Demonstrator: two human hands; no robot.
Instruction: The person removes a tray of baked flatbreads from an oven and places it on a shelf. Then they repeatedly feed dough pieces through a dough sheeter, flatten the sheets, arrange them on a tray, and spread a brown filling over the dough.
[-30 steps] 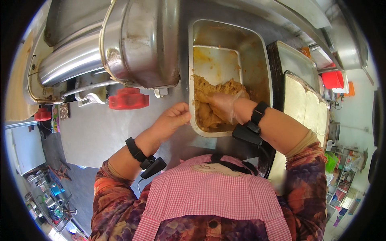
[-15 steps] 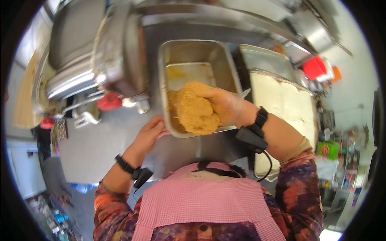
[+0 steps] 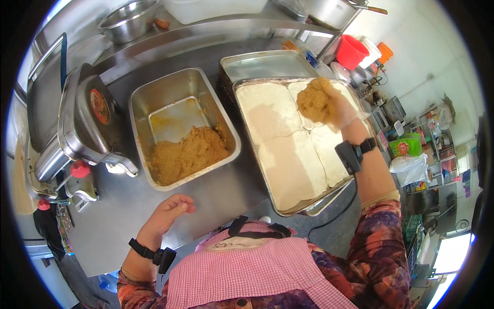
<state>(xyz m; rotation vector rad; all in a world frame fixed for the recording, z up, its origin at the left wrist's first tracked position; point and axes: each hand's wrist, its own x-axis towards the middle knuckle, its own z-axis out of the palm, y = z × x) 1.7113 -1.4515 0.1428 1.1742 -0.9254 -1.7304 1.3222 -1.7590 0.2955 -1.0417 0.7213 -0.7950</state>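
My right hand, in a thin clear plastic glove, is closed around a clump of brown, crumbly paste. It holds the clump over the far right part of a tray covered with several pale, flat dough sheets. Whether the clump touches the dough, I cannot tell. To the left is a deep steel pan with more of the same paste heaped at its near end. Just off this pan's near edge, my left hand is empty, its fingers loosely bent and the thumb slightly apart.
A steel machine with red knobs stands left of the pan. Behind the dough tray lies another metal tray. A shelf at the back carries a steel bowl and a white tub. Red and white buckets stand at the far right.
My right hand has carried the clump of paste from the deep pan rightward to above the dough sheets. My left hand has come off the pan's rim. The view has swung to the right.
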